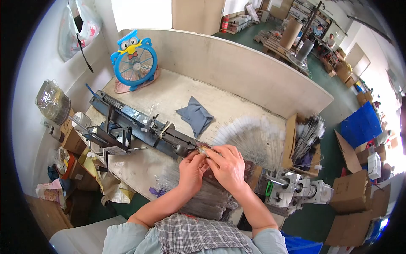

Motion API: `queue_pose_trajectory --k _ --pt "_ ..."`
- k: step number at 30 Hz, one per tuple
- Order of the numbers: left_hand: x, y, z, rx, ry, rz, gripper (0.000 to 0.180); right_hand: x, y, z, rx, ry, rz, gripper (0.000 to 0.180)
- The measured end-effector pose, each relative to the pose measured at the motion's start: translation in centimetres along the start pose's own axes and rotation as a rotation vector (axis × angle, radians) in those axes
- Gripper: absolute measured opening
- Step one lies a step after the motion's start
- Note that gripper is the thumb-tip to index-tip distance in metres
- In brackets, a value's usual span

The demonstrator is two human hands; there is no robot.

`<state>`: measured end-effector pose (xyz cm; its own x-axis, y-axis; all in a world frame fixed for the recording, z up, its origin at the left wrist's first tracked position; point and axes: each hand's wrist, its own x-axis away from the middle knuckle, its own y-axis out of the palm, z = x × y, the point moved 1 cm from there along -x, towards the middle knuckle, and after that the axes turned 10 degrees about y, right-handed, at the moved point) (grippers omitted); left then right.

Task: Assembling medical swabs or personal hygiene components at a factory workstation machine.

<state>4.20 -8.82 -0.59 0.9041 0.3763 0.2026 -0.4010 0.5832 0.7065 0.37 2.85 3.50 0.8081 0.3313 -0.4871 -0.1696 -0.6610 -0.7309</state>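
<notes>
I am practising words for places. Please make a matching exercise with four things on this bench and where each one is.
Things:
1. fan
2. grey cloth
3. cardboard box
4. black machine

Places:
A. right end of the bench, holding brushes
B. far left corner, by the wall
C. middle of the bench top, lying flat
D. running from the left towards both hands

Pairs: 1-B, 2-C, 3-A, 4-D

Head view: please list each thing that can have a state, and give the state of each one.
Left hand: pinching a small piece at the end of the machine.
Right hand: pinching the same piece.
Long dark metal machine: lying across the table, its end at the hands.
Blue owl-shaped fan: upright.
Grey folded cloth: lying flat.
White-tipped wire brushes: fanned out.
</notes>
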Motion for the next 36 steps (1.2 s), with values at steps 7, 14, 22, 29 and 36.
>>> queue_pose_trajectory --k 7,14,22,29,36 --pt "0.0 -0.3 -0.2 0.125 -0.042 0.025 0.014 -0.3 0.0 0.1 -0.029 0.010 -0.046 0.023" --pt "-0.2 -0.8 -0.5 0.150 -0.057 0.002 0.020 -0.6 0.4 -0.7 -0.030 0.035 -0.023 0.022" --pt "-0.3 -1.0 -0.5 0.143 -0.081 0.005 0.020 -1.0 0.3 -0.8 -0.058 0.019 -0.039 0.023" --pt "0.1 -0.3 -0.3 0.161 -0.011 -0.020 0.017 -0.1 -0.1 -0.2 -0.027 0.064 -0.045 0.023" --pt "0.1 -0.3 -0.4 0.139 -0.016 0.013 0.014 0.0 -0.1 -0.2 -0.031 0.038 -0.042 0.024"
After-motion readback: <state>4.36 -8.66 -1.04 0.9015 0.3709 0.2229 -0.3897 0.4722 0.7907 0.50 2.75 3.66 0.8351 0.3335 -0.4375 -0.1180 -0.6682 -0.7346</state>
